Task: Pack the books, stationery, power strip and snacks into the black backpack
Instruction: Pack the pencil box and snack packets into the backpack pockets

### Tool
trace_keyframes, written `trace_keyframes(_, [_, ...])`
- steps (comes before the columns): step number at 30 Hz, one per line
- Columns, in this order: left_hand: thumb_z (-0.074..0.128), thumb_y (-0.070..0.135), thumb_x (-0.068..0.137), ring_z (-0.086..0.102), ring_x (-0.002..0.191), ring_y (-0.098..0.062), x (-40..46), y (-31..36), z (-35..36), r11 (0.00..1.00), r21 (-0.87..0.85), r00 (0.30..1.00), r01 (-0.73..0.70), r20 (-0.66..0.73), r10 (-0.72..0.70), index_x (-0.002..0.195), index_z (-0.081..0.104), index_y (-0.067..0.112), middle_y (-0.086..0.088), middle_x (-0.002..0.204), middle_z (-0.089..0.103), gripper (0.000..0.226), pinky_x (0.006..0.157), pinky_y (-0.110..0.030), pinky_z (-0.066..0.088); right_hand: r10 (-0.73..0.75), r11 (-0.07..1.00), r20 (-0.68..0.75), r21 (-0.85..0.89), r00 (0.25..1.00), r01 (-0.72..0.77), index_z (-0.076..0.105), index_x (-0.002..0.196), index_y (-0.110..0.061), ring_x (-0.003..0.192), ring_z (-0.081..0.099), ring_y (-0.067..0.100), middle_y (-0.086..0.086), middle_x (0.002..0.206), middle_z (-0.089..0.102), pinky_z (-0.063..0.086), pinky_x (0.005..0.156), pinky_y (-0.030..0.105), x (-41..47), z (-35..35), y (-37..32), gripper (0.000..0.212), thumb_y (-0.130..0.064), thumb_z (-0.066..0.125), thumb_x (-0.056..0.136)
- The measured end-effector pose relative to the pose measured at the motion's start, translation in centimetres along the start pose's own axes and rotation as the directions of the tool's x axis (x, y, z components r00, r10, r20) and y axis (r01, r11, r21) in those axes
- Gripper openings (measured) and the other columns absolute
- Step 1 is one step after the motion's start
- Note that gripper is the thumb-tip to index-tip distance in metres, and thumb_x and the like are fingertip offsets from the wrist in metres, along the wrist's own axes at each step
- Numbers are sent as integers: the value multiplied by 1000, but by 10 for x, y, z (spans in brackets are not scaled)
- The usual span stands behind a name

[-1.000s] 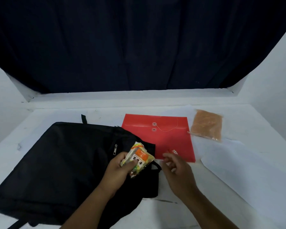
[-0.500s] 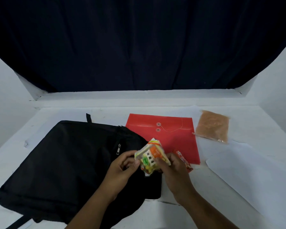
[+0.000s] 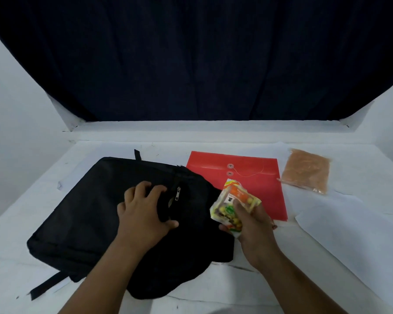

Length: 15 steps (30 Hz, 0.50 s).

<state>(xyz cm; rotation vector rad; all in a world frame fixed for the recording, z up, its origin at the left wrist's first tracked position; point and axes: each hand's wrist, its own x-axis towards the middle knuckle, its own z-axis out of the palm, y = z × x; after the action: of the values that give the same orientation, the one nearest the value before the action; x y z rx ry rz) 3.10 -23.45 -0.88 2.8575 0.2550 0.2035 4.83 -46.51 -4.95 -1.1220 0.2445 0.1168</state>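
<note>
White paper covers the table (image 3: 327,257), with a dark curtain (image 3: 191,60) hanging behind it at twelve o'clock. My black backpack (image 3: 82,211) lies flat on the left half, its zipper pull (image 3: 178,193) showing near the pocket opening.

A second ago my left hand (image 3: 143,214) carried the snack packet (image 3: 234,207); half a second ago both hands met on it. Now the packet sits in my right hand (image 3: 252,225), fingers curled round its lower end, held just off the backpack's edge at three o'clock from the zipper. My freed left hand has gone to the bag, fingers and thumb bent round a fold of black fabric beside the zipper at nine o'clock of the pull.

I read that handover as clearing the left hand to pull the pocket mouth open so the right can feed the packet in. How wide the opening is I cannot tell; it is black on black.

Unpacked yet: the red envelope folder (image 3: 247,184) at one o'clock from the packet, partly under the bag's corner, and a clear bag of brownish snack (image 3: 306,171) further right at two o'clock. Books and power strip are not in sight.
</note>
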Motion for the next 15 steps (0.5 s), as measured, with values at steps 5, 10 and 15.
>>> trace_keyframes(5, [84, 25, 74, 54, 118, -30, 0, -27, 9, 979, -203, 993, 23, -110, -46, 96, 78, 20, -4, 126, 63, 23, 96, -31, 42, -11, 978, 111, -205, 994, 33, 61, 110, -15, 78, 74, 28, 9, 94, 75, 56, 54, 36, -13, 16, 4, 22, -17, 70, 91])
trace_keyframes(10, [82, 22, 80, 57, 96, -23, -6, -28, -6, 935, -355, 939, -18, -327, -106, 81, 79, 22, 8, 93, 60, 4, 86, -36, 45, 107, 924, 257, -383, 961, 0, 57, 117, -18, 67, 69, 25, 7, 90, 76, 47, 45, 30, -23, 38, 8, 30, -23, 71, 90])
trace_keyframes(15, [80, 21, 82, 57, 89, -19, -8, -26, -26, 901, -428, 941, -76, -330, -78, 75, 77, 23, 9, 81, 57, 8, 79, -32, 44, 166, 887, 416, -459, 894, 49, 68, 114, -28, 63, 56, 24, 3, 95, 75, 42, 47, 30, -19, 71, 3, 21, -21, 65, 95])
